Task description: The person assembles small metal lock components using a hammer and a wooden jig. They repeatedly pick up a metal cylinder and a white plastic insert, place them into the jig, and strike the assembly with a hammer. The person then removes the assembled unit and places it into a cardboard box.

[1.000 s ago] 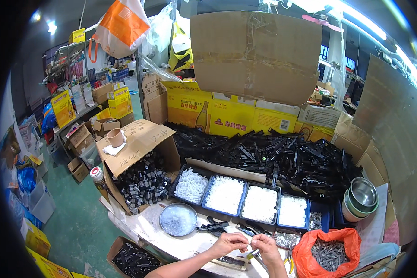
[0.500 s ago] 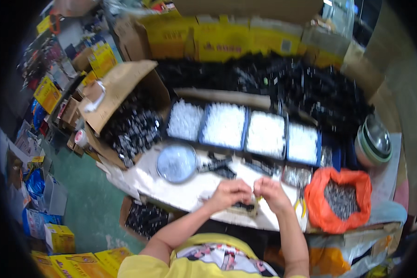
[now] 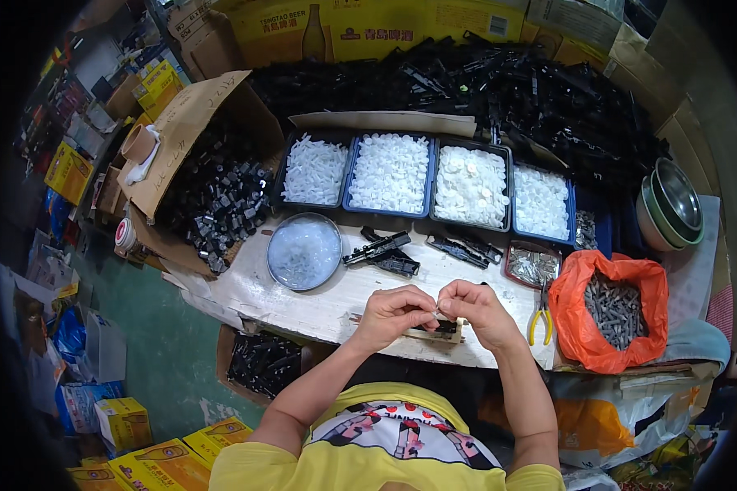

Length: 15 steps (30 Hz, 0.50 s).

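Left hand and right hand meet, fingertips pinched on a tiny piece, kind unclear, above a black part near the table's front edge. Apparently fine fingertip work; next move likely needs steady alignment.

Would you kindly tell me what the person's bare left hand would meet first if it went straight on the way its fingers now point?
The bare left hand would probably meet the bare right hand, close beside it on the right; whether they touch is unclear.
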{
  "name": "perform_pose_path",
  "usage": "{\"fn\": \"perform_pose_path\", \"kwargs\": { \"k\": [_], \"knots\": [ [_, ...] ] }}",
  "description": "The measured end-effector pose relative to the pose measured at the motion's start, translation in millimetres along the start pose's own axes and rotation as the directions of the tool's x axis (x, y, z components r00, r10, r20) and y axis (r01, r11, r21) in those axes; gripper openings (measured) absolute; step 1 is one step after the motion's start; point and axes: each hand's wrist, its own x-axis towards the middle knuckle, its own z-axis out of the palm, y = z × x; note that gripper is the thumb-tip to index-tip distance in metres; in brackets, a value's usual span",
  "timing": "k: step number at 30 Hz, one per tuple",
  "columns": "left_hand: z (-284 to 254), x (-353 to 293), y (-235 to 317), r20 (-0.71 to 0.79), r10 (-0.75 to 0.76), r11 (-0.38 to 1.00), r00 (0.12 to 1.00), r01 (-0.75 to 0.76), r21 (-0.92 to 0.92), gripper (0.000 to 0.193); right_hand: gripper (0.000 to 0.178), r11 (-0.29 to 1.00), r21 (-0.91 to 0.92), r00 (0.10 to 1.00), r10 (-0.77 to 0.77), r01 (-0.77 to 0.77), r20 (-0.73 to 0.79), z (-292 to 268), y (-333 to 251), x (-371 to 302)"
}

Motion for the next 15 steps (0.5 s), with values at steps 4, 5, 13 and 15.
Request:
{"fn": "perform_pose_path", "kwargs": {
  "k": [4, 5, 13, 15],
  "knots": [
    [-6.3, -2.2, -1.3, 0.015, 0.010, 0.998, 1.000, -0.011, 0.063, 0.012, 0.011, 0.913, -0.373, 0.972, -0.215, 0.167, -0.091, 8.9, 12.7, -1.5],
    [-6.1, -3.0, -3.0, -0.003, 0.018, 0.995, 1.000, -0.018, 0.096, 0.012, 0.011, 0.797, -0.559, 0.945, -0.319, 0.229, -0.068, 10.7, 13.0, -1.3],
    [-8.0, -16.1, -17.1, -0.091, 0.188, 0.905, 0.978, -0.137, 0.403, 0.010, 0.009, 0.401, -0.848, 0.798, -0.601, 0.346, 0.042, 20.1, 28.2, -6.4],
    [-8.3, -18.2, -16.7, -0.082, 0.214, 0.856, 0.973, -0.147, 0.496, 0.012, 0.011, 0.300, -0.884, 0.750, -0.657, 0.360, 0.083, 22.2, 36.9, -3.2]
  ]
}}
